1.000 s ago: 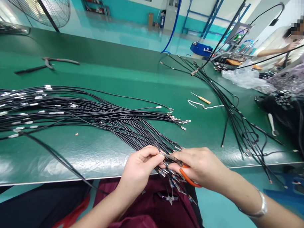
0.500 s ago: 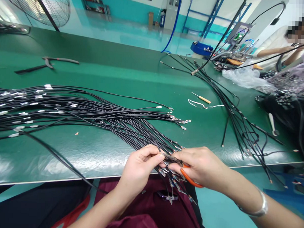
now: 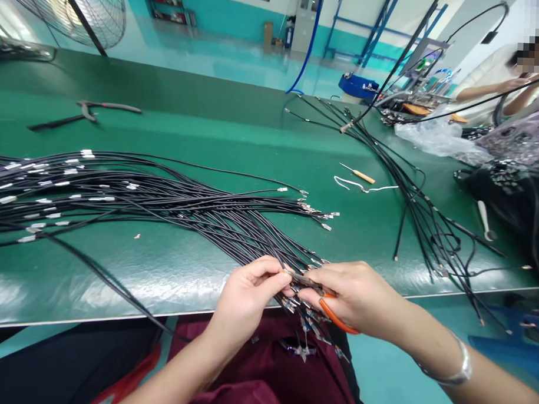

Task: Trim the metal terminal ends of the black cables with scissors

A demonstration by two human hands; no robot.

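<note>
My left hand (image 3: 253, 290) pinches the end of a black cable between thumb and forefinger at the table's front edge. My right hand (image 3: 354, 296) is wrapped round orange-handled pliers (image 3: 338, 317). Their dark jaws meet the cable end beside my left fingertips; the exact contact point is too small to make out. A large bundle of black cables (image 3: 199, 202) runs from the left under my hands, with silvery terminals on the ends and white tags further back. Several terminal ends (image 3: 309, 324) hang over the edge below my hands.
Dark-handled pliers (image 3: 89, 110) lie at the back left. A yellow-handled pick (image 3: 363, 176) and a white tie (image 3: 362, 186) lie right of centre. More black cables (image 3: 411, 195) spread on the right, near a clear plastic bag (image 3: 439, 140). A co-worker's arm (image 3: 485, 91) shows at far right.
Both hands and the pliers keep practically the same pose at the cable end. The whole view has shifted very slightly.
</note>
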